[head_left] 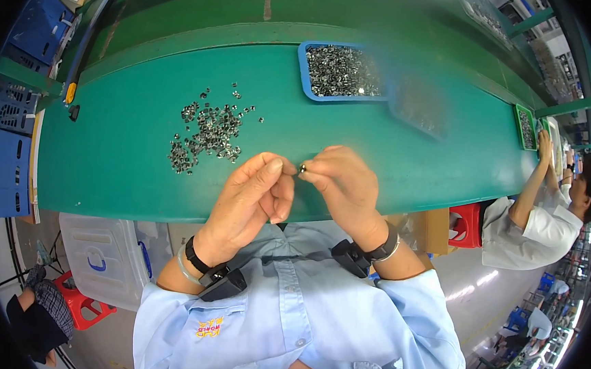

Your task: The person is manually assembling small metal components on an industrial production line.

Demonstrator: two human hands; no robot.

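Observation:
In front of my body, near the table's front edge, my two hands meet at the fingertips. My right hand pinches a small shiny metal part between thumb and forefinger. Close beside that part are the fingertips of my left hand, thumb pressed toward the forefinger and the other fingers curled; what they hold, if anything, is hidden. To the left, a loose heap of small metal parts lies spread on the green tabletop. A blue tray full of similar small parts stands farther back.
A blurred patch covers the area right of the blue tray, where a second tray shows faintly. At the far right, a co-worker reaches toward a green tray. Blue crates stand left; a lidded plastic box sits below the table.

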